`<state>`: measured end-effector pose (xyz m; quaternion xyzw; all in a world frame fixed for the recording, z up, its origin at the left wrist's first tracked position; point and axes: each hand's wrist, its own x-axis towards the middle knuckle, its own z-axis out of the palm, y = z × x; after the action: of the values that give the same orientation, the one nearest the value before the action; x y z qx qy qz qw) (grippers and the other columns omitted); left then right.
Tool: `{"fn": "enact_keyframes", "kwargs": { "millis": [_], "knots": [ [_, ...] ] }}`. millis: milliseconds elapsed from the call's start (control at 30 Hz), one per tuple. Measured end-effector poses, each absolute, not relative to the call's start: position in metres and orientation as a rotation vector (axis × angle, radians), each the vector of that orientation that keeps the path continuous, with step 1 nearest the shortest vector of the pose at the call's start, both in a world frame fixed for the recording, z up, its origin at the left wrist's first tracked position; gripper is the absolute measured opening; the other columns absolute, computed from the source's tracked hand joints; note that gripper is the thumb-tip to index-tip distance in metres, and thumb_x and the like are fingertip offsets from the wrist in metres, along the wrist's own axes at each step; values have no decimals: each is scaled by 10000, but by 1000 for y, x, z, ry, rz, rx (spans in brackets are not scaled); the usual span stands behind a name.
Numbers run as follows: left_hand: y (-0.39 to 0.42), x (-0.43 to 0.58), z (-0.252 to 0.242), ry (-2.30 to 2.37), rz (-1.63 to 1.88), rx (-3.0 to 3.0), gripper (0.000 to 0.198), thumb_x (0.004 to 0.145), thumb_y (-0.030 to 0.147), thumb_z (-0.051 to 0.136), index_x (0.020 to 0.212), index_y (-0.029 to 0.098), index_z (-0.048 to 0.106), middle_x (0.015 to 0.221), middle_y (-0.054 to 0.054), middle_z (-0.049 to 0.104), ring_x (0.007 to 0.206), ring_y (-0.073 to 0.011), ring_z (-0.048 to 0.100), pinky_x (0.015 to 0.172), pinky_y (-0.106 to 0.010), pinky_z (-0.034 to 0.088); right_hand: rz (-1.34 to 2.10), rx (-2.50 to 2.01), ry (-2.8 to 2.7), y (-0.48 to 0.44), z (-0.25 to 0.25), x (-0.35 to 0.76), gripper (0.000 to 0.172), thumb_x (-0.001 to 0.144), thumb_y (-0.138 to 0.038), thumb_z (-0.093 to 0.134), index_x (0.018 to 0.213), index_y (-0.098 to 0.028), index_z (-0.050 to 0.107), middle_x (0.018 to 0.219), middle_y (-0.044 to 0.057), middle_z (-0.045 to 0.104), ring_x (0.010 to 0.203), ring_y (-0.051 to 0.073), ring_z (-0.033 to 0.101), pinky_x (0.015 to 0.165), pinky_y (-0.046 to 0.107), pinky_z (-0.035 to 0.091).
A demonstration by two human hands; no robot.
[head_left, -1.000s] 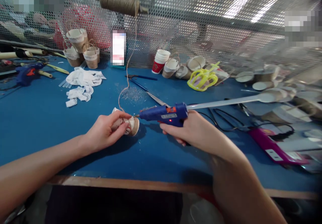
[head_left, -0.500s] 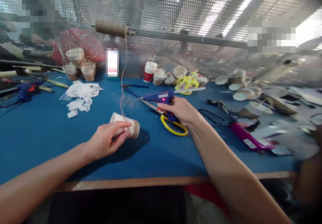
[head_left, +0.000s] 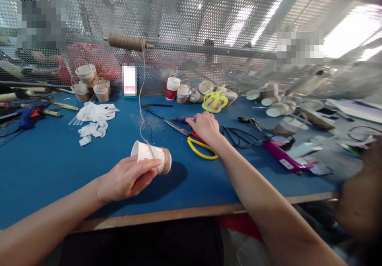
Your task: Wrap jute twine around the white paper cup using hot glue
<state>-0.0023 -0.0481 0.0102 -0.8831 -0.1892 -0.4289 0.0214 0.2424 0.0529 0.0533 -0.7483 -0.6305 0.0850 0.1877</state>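
Note:
My left hand (head_left: 127, 178) grips a white paper cup (head_left: 145, 151) tipped on its side above the table, its mouth to the left. Brown twine (head_left: 167, 161) is wound round the cup's base. From there a loose strand (head_left: 141, 108) runs up to a twine spool (head_left: 127, 42) on a rod. My right hand (head_left: 205, 128) is closed over a blue glue gun (head_left: 180, 119), low at the tabletop; its nozzle points left and most of its body is hidden. Scissors with yellow handles (head_left: 203, 154) lie just in front of that hand.
Twine-trimmed cups (head_left: 101, 90) stand at the back left, near white scraps (head_left: 95, 112) and another glue gun (head_left: 30, 114). A red-and-white cup stack (head_left: 172, 88) and yellow ribbon loops (head_left: 215, 102) are at the back. A purple power strip (head_left: 286, 156) and cables (head_left: 238, 136) lie right.
My right hand has lowered the glue gun and moved it away from me, onto or close to the table. The cup in my left hand has turned slightly, showing more wound twine.

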Motion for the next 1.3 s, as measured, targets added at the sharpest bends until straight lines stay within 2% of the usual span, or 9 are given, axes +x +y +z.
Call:
{"fn": "enact_keyframes", "kwargs": {
  "millis": [100, 200, 267, 333, 400, 467, 567, 733, 1300],
  "knots": [
    [-50, -1, 12, -557, -1301, -2753, 188, 882, 132, 438, 1061, 118, 496, 739, -53, 656, 650, -131, 628, 582, -225, 539, 541, -1864, -2056, 22, 67, 215, 498, 844, -545, 390, 847, -158, 703, 823, 67, 671, 823, 187, 590, 726, 276, 415],
    [-51, 0, 12, -553, -1291, -2774, 183, 886, 145, 433, 1058, 133, 497, 762, -48, 661, 652, -128, 631, 588, -225, 539, 1355, -1185, -2284, -2, 69, 189, 614, 882, -564, 243, 857, -153, 699, 857, 46, 670, 789, 135, 563, 740, 262, 415],
    [-52, 0, 11, -560, -1282, -2797, 179, 878, 138, 444, 1048, 135, 501, 752, -42, 662, 644, -127, 631, 587, -218, 534, 1633, -994, -2091, -10, 64, 177, 556, 867, -560, 308, 866, -153, 687, 827, 33, 662, 742, 116, 554, 701, 252, 420],
    [-52, 1, 10, -563, -1274, -2829, 176, 867, 133, 453, 1035, 131, 506, 725, -37, 661, 618, -127, 628, 573, -210, 523, 1718, -916, -1796, -13, 56, 171, 364, 815, -485, 498, 875, -171, 672, 805, 6, 650, 716, 97, 550, 668, 231, 419],
    [-52, 0, 10, -624, -1281, -2867, 178, 859, 142, 460, 1028, 133, 514, 716, -32, 665, 594, -125, 627, 564, -204, 515, 1693, -874, -1571, -13, 50, 170, 202, 738, -362, 636, 815, -178, 664, 772, -17, 638, 690, 78, 542, 651, 212, 413],
    [-52, 0, 11, -765, -1318, -2914, 202, 850, 154, 470, 1046, 141, 517, 782, -41, 682, 621, -122, 639, 580, -196, 512, 1610, -866, -1479, -13, 48, 173, 130, 710, -298, 663, 709, -169, 646, 715, -25, 625, 642, 64, 522, 633, 206, 407],
    [-52, 1, 15, -1102, -1415, -2980, 256, 841, 161, 492, 1097, 161, 504, 887, -37, 683, 651, -102, 640, 591, -169, 499, 1414, -860, -1465, -13, 50, 181, 129, 725, -283, 641, 653, -177, 624, 671, -30, 617, 601, 61, 502, 608, 213, 400],
    [-51, 3, 18, -1461, -1571, -2985, 234, 845, 219, 517, 1074, 173, 524, 764, 6, 658, 502, -66, 540, 462, -142, 431, 1197, -897, -1481, -12, 53, 189, 120, 731, -279, 635, 660, -183, 624, 655, -29, 619, 599, 69, 516, 603, 224, 415],
    [-56, -2, 21, -1425, -1486, -3010, 210, 843, 228, 525, 1051, 205, 545, 753, 20, 625, 485, -61, 478, 436, -152, 388, 1126, -1091, -1613, -7, 44, 186, 181, 725, -333, 635, 666, -162, 630, 656, -14, 631, 589, 78, 519, 603, 234, 415]
  ]
}}
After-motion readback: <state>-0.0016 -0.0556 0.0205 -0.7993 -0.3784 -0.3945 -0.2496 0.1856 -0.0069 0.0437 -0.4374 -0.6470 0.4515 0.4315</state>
